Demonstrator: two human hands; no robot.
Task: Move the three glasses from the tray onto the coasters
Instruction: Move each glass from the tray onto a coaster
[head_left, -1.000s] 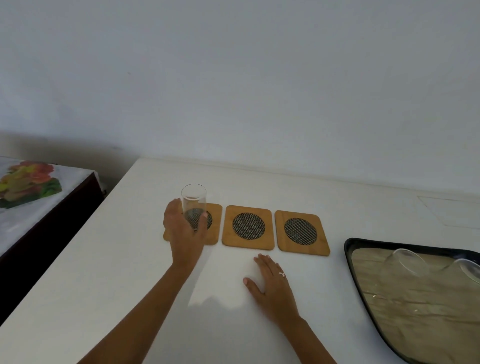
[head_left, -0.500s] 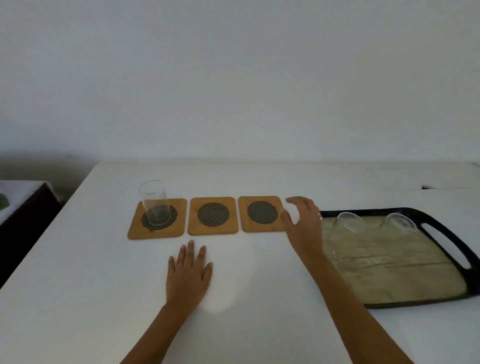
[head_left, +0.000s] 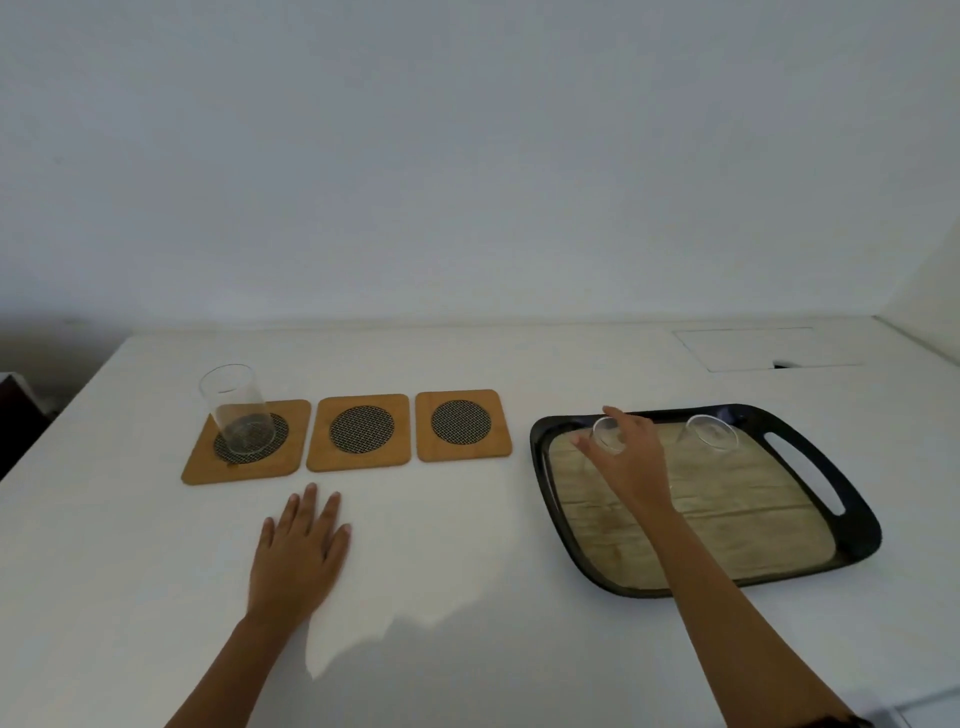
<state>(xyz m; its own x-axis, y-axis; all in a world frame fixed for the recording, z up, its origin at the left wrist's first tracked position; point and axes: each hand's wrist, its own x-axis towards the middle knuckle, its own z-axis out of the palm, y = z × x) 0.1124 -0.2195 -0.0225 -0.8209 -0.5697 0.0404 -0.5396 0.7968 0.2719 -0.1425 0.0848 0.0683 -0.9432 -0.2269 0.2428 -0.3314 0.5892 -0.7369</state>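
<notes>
Three wooden coasters with dark mesh circles lie in a row on the white table. A clear glass (head_left: 236, 410) stands upright on the left coaster (head_left: 205, 467). The middle coaster (head_left: 361, 431) and the right coaster (head_left: 462, 423) are bare. To their right is a black tray (head_left: 852, 525) holding two more glasses. My right hand (head_left: 636, 460) reaches over the tray's left side with thumb and fingers curled around the nearer glass (head_left: 605, 434), which stands on the tray. The other tray glass (head_left: 711, 434) stands free at the back. My left hand (head_left: 298, 551) lies flat on the table below the coasters.
A wall rises right behind the table. A rectangular panel (head_left: 753, 348) is set into the tabletop at the back right. Dark furniture (head_left: 10, 415) shows past the table's left edge.
My left hand let go of the first glass on the left coaster and went down flat on the table. My right hand moved right, over the tray, onto a glass there.
</notes>
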